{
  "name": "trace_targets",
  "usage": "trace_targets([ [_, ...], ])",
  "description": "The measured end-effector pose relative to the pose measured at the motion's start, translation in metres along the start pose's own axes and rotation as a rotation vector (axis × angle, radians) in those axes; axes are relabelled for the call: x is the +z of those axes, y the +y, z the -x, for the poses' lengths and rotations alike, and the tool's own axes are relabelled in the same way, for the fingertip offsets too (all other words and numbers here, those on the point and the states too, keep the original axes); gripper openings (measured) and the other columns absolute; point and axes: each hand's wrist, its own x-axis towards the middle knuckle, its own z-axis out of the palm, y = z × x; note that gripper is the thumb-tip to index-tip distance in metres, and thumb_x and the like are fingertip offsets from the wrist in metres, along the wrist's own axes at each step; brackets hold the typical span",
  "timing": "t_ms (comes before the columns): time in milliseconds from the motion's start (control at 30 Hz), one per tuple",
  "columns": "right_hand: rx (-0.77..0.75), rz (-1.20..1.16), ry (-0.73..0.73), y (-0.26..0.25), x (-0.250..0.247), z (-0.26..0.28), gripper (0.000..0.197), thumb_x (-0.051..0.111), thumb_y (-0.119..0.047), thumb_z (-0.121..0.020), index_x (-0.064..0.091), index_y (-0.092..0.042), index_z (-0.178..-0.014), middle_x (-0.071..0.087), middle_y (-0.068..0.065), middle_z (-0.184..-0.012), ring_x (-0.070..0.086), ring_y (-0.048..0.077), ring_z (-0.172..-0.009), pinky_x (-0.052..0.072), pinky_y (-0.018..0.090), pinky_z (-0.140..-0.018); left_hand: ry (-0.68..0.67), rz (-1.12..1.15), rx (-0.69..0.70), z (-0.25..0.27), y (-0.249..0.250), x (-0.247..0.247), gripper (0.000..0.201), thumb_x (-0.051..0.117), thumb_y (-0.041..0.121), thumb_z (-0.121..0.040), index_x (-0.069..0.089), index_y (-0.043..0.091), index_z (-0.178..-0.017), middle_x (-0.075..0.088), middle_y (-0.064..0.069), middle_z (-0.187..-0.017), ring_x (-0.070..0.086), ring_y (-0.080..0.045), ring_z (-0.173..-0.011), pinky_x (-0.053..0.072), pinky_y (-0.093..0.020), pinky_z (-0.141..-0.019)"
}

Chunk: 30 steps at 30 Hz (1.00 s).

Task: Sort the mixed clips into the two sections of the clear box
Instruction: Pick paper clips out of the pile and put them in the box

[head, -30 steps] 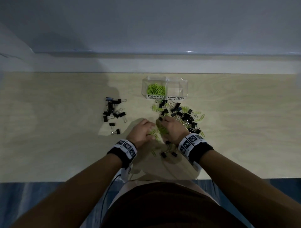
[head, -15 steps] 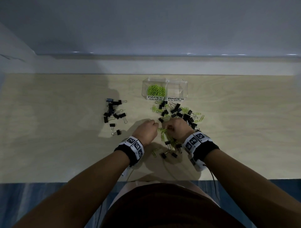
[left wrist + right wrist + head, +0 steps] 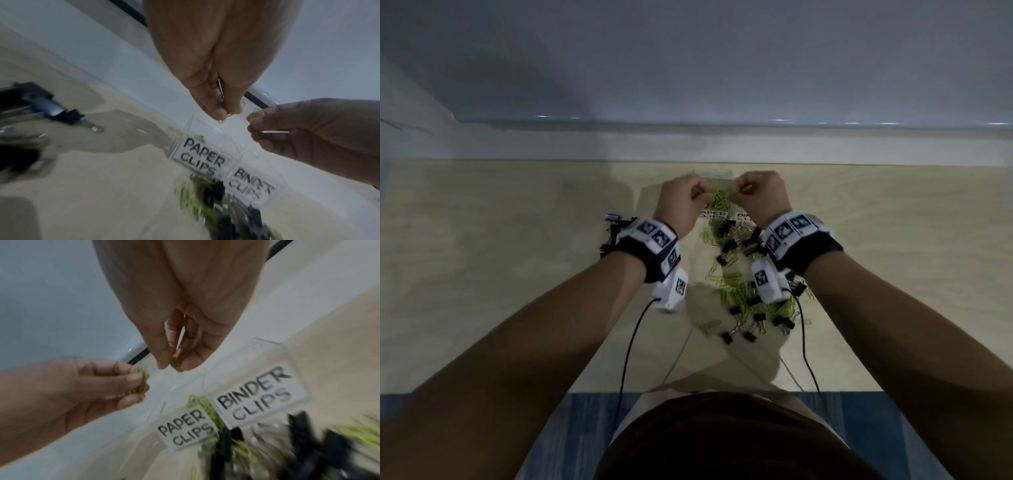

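**Both hands over the box, paper clips in each grip**

Surface: pale wood-grain desk. Its far edge meets a white ledge, with a grey-white wall above. Near edge at 6 o'clock; blue floor below it. Lighting dim.

Clear box sits at 12 o'clock from the person, near the far edge of the desk. Front labels read "PAPER CLIPS" on the left section and "BINDER CLIPS" on the right. Green paper clips already lie in the left section.

Left hand: raised above the left section, fingers curled, grip pinching a small bunch of green clips (confirmed in right wrist view).
Right hand: beside it over the box, grip likewise pinched on clips; the bunch is small and mostly hidden by fingertips.

Mixed pile of green paper clips and black binder clips spreads on the desk at 6 o'clock from the box. A separate group of black binder clips lies at 9 o'clock, partly hidden behind the left wristband.

Wrist views are motion-blurred at the lower edges.
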Motion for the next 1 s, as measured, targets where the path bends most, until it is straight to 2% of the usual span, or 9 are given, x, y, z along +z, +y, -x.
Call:
trace_targets([
  [100,-0.005,0.115,0.018,-0.008,0.008,-0.024,0.007,0.075,-0.019,-0.076,0.071,-0.018,-0.082,0.07,-0.002,-0.079,0.066,0.012,-0.074,0.055,0.024,-0.071,0.029,-0.072,-0.029,-0.03,0.002,0.003,0.008,0.068,0.013,-0.082,0.07,0.01,-0.09,0.071,-0.004,-0.086,0.063,-0.012,-0.074,0.053,-0.024,-0.074],
  [167,-0.065,0.277,-0.044,-0.007,0.011,-0.027,0.013,0.069,-0.011,-0.079,0.071,-0.012,-0.092,0.069,0.005,-0.089,0.065,0.018,-0.083,0.055,0.031,-0.079,-0.007,-0.141,-0.033,-0.037,-0.002,0.006,0.014,0.067,0.011,-0.082,0.07,0.01,-0.096,0.072,-0.007,-0.094,0.066,-0.018,-0.083,0.054,-0.029,-0.081],
  [233,-0.228,0.44,-0.064,-0.003,0.011,-0.015,0.021,0.064,-0.003,-0.081,0.069,-0.008,-0.1,0.065,0.009,-0.099,0.062,0.022,-0.089,0.053,0.032,-0.083,-0.022,-0.246,0.049,-0.031,-0.006,0.007,0.021,0.064,0.01,-0.084,0.067,0.009,-0.105,0.068,-0.008,-0.106,0.063,-0.022,-0.095,0.051,-0.033,-0.088],
  [333,-0.41,0.456,-0.085,0.02,0.011,0.017,0.019,0.058,0.002,-0.081,0.069,-0.007,-0.094,0.064,0.007,-0.092,0.059,0.021,-0.083,0.054,0.03,-0.077,-0.032,-0.302,0.206,-0.002,-0.014,0.012,0.015,0.059,0.013,-0.087,0.066,0.01,-0.101,0.064,-0.005,-0.106,0.058,-0.019,-0.095,0.049,-0.033,-0.086],
  [467,-0.331,0.522,-0.221,0.061,0.021,0.039,0.022,0.053,0.0,-0.082,0.07,-0.008,-0.093,0.062,0.006,-0.091,0.059,0.025,-0.08,0.056,0.041,-0.068,-0.263,-0.349,0.151,0.042,-0.035,0.036,0.012,0.061,0.021,-0.087,0.064,0.012,-0.095,0.058,-0.002,-0.099,0.052,-0.014,-0.088,0.049,-0.035,-0.083],
  [567,-0.255,0.577,-0.293,0.066,0.028,0.039,0.03,0.054,0.0,-0.079,0.066,-0.008,-0.106,0.059,0.01,-0.106,0.054,0.031,-0.1,0.052,0.042,-0.081,-0.355,-0.343,0.024,0.052,-0.043,0.058,0.032,0.07,0.026,-0.08,0.063,0.006,-0.104,0.056,-0.011,-0.106,0.054,-0.026,-0.098,0.045,-0.035,-0.085],
  [667,-0.231,0.618,-0.304,0.066,0.031,0.037,0.032,0.055,0.0,-0.08,0.064,-0.007,-0.11,0.057,0.011,-0.109,0.051,0.032,-0.106,0.05,0.04,-0.085,-0.341,-0.385,-0.049,0.054,-0.044,0.071,0.04,0.072,0.029,-0.077,0.061,0.003,-0.106,0.053,-0.014,-0.111,0.051,-0.029,-0.105,0.041,-0.036,-0.09],
  [833,-0.257,0.593,-0.287,0.074,0.027,0.037,0.027,0.062,-0.001,-0.074,0.066,-0.007,-0.101,0.058,0.012,-0.102,0.052,0.033,-0.098,0.049,0.04,-0.08,-0.317,-0.364,-0.038,0.059,-0.045,0.071,0.029,0.069,0.023,-0.08,0.059,0.004,-0.099,0.054,-0.015,-0.109,0.051,-0.029,-0.101,0.042,-0.037,-0.084],
  [1000,-0.298,0.524,-0.282,0.078,0.017,0.047,0.007,0.062,0.0,-0.07,0.057,-0.005,-0.071,0.058,0.011,-0.081,0.052,0.03,-0.079,0.049,0.039,-0.066,-0.262,-0.26,0.062,0.073,-0.054,0.048,0.011,0.064,0.01,-0.081,0.053,0.009,-0.085,0.058,-0.008,-0.088,0.056,-0.026,-0.081,0.042,-0.031,-0.068],
])
